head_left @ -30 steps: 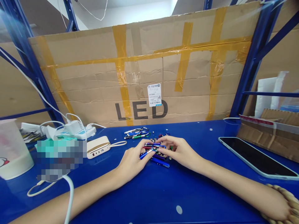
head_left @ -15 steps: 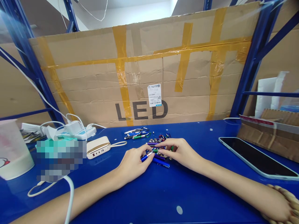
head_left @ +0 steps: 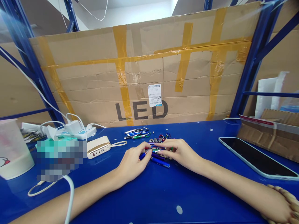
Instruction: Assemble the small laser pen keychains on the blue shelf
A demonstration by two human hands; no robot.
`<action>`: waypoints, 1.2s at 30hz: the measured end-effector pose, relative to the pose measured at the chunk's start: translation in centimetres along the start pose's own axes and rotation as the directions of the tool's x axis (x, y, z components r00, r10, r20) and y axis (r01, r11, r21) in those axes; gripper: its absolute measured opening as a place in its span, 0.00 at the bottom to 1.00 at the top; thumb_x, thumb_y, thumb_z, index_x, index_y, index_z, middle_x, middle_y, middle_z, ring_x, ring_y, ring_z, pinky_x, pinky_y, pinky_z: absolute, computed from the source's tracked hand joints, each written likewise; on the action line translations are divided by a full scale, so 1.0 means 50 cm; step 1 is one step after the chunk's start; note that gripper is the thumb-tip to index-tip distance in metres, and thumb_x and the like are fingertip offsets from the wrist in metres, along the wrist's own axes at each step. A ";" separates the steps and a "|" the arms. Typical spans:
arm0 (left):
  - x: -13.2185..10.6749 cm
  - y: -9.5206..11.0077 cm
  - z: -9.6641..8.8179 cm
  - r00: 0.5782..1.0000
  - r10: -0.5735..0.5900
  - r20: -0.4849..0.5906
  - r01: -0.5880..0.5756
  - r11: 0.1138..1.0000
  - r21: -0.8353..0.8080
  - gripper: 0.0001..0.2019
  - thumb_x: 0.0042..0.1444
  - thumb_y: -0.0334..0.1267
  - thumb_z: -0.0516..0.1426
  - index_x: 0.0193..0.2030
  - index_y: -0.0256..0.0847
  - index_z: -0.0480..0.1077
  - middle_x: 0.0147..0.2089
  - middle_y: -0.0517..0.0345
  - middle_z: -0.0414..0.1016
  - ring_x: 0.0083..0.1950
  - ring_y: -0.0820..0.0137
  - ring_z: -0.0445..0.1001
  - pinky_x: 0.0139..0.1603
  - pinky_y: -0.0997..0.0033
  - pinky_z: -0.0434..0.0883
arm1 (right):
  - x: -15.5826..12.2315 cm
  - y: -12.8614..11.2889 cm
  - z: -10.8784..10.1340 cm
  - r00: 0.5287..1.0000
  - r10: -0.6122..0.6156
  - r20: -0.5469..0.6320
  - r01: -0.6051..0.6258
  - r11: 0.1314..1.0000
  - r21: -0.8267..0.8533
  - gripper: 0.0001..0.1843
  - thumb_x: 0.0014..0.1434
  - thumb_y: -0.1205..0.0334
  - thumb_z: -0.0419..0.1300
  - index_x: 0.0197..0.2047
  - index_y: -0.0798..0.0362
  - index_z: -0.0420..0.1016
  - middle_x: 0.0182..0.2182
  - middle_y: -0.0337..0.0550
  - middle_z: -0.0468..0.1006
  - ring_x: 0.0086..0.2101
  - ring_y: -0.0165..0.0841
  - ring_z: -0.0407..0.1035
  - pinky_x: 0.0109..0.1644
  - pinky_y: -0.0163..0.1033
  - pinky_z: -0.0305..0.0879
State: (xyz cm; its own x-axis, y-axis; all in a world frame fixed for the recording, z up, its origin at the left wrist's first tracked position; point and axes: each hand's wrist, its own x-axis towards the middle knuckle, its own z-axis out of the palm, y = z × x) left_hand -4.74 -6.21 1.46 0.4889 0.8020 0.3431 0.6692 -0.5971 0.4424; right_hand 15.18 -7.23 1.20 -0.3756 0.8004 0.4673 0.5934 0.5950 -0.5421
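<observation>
Between the thumb and fingers of my left hand [head_left: 133,161] is a small blue keychain flashlight [head_left: 143,154], a slim metal tube. My right hand [head_left: 181,153] meets it from the other side, fingertips pinched close to the tube's end; what they hold is too small to make out. Beneath and between both hands lie several coloured tubes, among them a loose blue tube [head_left: 160,162] and a purple one [head_left: 159,156]. Button cells [head_left: 153,140] and small carabiner clips [head_left: 167,136] are scattered just behind. Farther back lies a group of flashlights with clips [head_left: 136,133].
A cream power bank [head_left: 98,147] with a strap stands to the left, near a power strip [head_left: 81,133], cables and a plastic cup [head_left: 14,152]. At right lie a phone [head_left: 257,157] and a cardboard box [head_left: 268,133]. A large taped carton [head_left: 187,109] closes off the blue table's back.
The flashlight in my left hand has tilted and its silver end no longer shows plainly. A small blue loop now shows between my fingertips. Both hands have stayed nearly in place.
</observation>
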 end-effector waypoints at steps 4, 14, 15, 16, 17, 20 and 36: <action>-0.003 0.002 -0.002 0.999 0.054 0.000 -0.054 0.997 -0.048 0.13 0.61 0.44 0.44 0.44 0.43 0.64 0.36 0.58 0.72 0.35 0.69 0.70 0.33 0.73 0.64 | -0.002 -0.001 0.001 0.999 -0.037 0.030 0.038 0.997 -0.060 0.18 0.59 0.55 0.56 0.52 0.46 0.70 0.38 0.42 0.78 0.36 0.35 0.70 0.36 0.37 0.64; -0.001 -0.001 0.001 0.995 0.097 0.024 -0.099 0.985 0.140 0.17 0.64 0.41 0.40 0.36 0.42 0.67 0.33 0.58 0.69 0.35 0.69 0.69 0.38 0.70 0.66 | -0.005 -0.016 0.002 0.985 -0.138 0.106 0.148 0.985 -0.092 0.20 0.63 0.60 0.51 0.58 0.46 0.63 0.37 0.40 0.79 0.35 0.33 0.73 0.40 0.37 0.67; -0.001 -0.001 0.001 0.996 0.086 0.019 -0.088 0.986 0.139 0.16 0.64 0.42 0.40 0.37 0.42 0.67 0.33 0.58 0.69 0.35 0.69 0.69 0.38 0.70 0.66 | -0.004 -0.014 0.002 0.983 -0.156 0.093 0.166 0.980 -0.111 0.19 0.63 0.60 0.51 0.58 0.46 0.64 0.38 0.41 0.79 0.37 0.33 0.72 0.41 0.37 0.67; 0.000 -0.002 0.001 0.997 0.080 0.013 -0.081 0.987 0.138 0.16 0.63 0.42 0.41 0.37 0.42 0.68 0.33 0.58 0.69 0.35 0.69 0.69 0.39 0.70 0.66 | -0.004 -0.013 0.002 0.981 -0.177 0.084 0.187 0.973 -0.133 0.19 0.63 0.60 0.51 0.57 0.47 0.65 0.38 0.42 0.78 0.38 0.33 0.72 0.42 0.37 0.67; 0.000 -0.003 0.002 0.997 0.077 0.008 -0.078 0.987 0.140 0.16 0.63 0.42 0.42 0.37 0.42 0.68 0.33 0.58 0.69 0.35 0.69 0.69 0.39 0.70 0.66 | -0.003 -0.011 0.002 0.978 -0.196 0.077 0.206 0.966 -0.157 0.18 0.63 0.60 0.51 0.56 0.47 0.66 0.38 0.42 0.78 0.39 0.33 0.71 0.42 0.38 0.67; -0.001 -0.005 0.004 0.995 0.097 -0.005 -0.095 0.984 0.149 0.16 0.63 0.43 0.43 0.37 0.42 0.70 0.31 0.58 0.69 0.34 0.69 0.69 0.38 0.70 0.65 | -0.003 -0.008 0.002 0.969 -0.232 0.090 0.246 0.947 -0.208 0.18 0.62 0.59 0.52 0.55 0.49 0.67 0.37 0.44 0.77 0.38 0.34 0.71 0.39 0.37 0.68; -0.002 -0.008 0.009 0.968 0.246 -0.058 -0.239 0.965 0.108 0.17 0.61 0.40 0.47 0.30 0.40 0.74 0.23 0.60 0.64 0.28 0.72 0.65 0.30 0.76 0.61 | -0.008 -0.019 0.012 0.895 -0.404 0.186 0.433 0.695 -0.573 0.06 0.59 0.65 0.55 0.32 0.57 0.71 0.25 0.41 0.74 0.24 0.30 0.68 0.27 0.33 0.61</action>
State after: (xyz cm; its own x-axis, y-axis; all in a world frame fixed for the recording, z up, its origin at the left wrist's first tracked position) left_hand -4.82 -6.04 0.86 0.6050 0.6285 0.4889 0.5895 -0.7663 0.2555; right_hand 14.33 -8.07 1.12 -0.7089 0.4900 0.5073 0.6581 0.7183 0.2258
